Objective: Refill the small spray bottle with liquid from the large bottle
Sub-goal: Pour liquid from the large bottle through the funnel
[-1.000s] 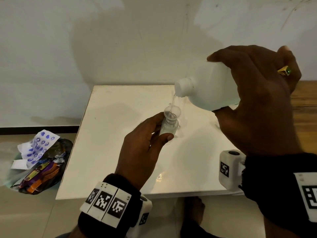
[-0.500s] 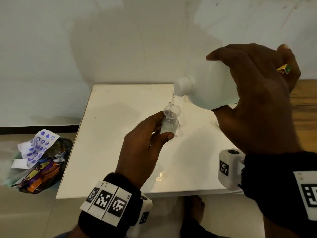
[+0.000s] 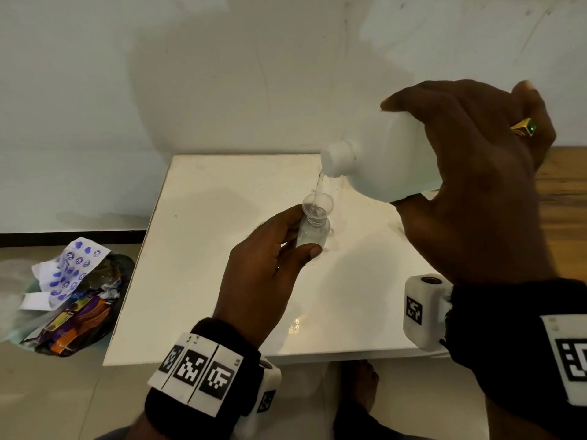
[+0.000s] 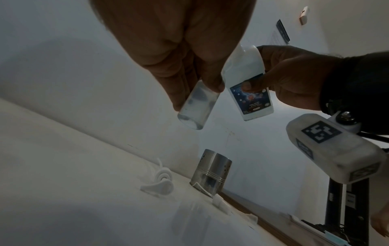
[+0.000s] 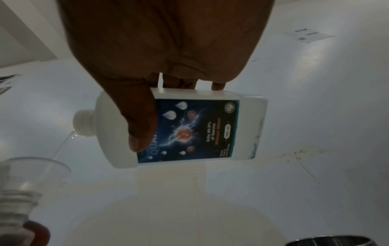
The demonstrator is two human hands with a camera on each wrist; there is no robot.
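Pouring from the large bottle point(image 3: 387, 163) clenched in my right grip point(image 3: 476, 185), I pinch the light, slippery small spray bottle point(image 3: 313, 236) mid-body with my left grip point(image 3: 270, 268).

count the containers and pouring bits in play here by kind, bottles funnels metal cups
Bottles: 2, the large white plastic bottle with a blue label and the small clear plastic spray bottle
Funnels: 1, the small clear plastic funnel seated in the small bottle's neck
Metal cups: 1, the steel perforated cylinder cup
Total: 4
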